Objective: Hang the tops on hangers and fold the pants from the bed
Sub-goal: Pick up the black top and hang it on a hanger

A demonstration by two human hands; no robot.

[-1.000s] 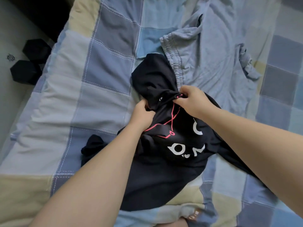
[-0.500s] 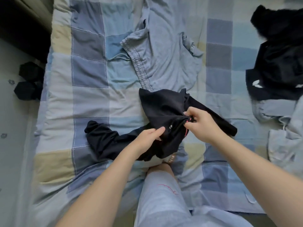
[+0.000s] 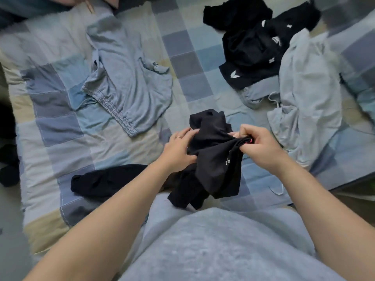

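Observation:
A black top (image 3: 213, 163) with small white lettering and a pink detail hangs bunched in front of me, lifted off the bed. My right hand (image 3: 261, 147) pinches its gathered edge at the pink part. My left hand (image 3: 178, 151) presses against its left side, fingers partly spread on the cloth. One black sleeve (image 3: 105, 179) trails left on the checked bedspread (image 3: 60, 128). Grey-blue pants (image 3: 125, 82) with an elastic waistband lie flat further back on the left.
A heap of black clothes (image 3: 257, 43) lies at the far right, with a pale grey garment (image 3: 308, 98) beside it. Dark objects (image 3: 8, 159) sit on the floor left of the bed. My grey-clad body (image 3: 223, 246) fills the lower frame.
The black top has been lifted off the bed and gathered up toward me. The view has pulled back, showing more of the bed and the clothes at the right.

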